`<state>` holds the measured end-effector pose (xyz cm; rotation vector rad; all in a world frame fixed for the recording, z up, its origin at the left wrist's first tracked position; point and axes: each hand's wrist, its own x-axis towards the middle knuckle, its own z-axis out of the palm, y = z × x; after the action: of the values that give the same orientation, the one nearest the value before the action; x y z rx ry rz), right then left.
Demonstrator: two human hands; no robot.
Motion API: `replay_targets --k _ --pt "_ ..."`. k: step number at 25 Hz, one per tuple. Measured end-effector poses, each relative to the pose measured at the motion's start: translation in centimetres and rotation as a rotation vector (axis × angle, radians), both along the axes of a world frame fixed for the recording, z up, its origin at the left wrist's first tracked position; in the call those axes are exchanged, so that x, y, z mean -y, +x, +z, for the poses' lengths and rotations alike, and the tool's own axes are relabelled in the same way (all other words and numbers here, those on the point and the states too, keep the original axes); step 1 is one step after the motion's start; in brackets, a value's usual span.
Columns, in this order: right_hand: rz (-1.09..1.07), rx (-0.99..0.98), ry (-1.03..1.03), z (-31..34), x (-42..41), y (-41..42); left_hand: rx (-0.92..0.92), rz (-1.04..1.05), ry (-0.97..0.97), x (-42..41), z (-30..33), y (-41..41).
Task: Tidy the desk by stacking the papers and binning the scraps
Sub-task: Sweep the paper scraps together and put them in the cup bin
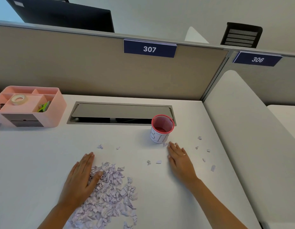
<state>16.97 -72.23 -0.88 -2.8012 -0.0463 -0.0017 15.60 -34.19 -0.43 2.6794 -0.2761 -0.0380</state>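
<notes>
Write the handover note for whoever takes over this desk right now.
Left hand: flat, resting on the left edge of the scrap pile.
Right hand: flat on the desk, fingertips just short of the bin.
Done: most scraps are gathered in one pile. The bin looks empty.
Left: collect the loose scraps right of the bin, then bin everything. No papers to stack are in view.

Both forearms are bare, no sleeves showing. The right hand (179,158) wears a thin pale ring on one finger; the left hand (82,177) wears nothing.
</notes>
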Motion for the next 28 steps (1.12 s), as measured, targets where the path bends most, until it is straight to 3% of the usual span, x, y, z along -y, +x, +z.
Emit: replay_targets --k 4,7,10,12,16,23,28 --pt "0.171 0.137 0.076 0.5 -2.1 -4.6 0.001 -0.003 0.013 0.0 -0.1 0.0" --pt "0.032 0.254 0.001 1.7 0.7 -3.2 -0.006 -0.002 0.011 0.0 -0.1 0.0" --pt "-0.329 0.052 -0.065 3.0 5.9 0.1 -0.006 -0.002 0.004 0.0 0.0 0.0" --pt "-0.385 -0.141 -0.105 2.7 9.1 1.4 -0.009 -0.001 -0.002 0.0 0.0 0.0" --pt "-0.201 -0.245 -0.082 1.9 10.9 0.9 -0.009 0.003 -0.006 -0.1 -0.4 0.0" --pt "0.025 -0.029 -0.089 0.8 4.6 -2.2 0.012 -0.009 0.008 -0.3 -0.4 0.1" --pt "0.062 0.146 0.107 0.6 -1.1 -2.8 0.003 -0.007 0.016 -0.4 -0.6 0.1"
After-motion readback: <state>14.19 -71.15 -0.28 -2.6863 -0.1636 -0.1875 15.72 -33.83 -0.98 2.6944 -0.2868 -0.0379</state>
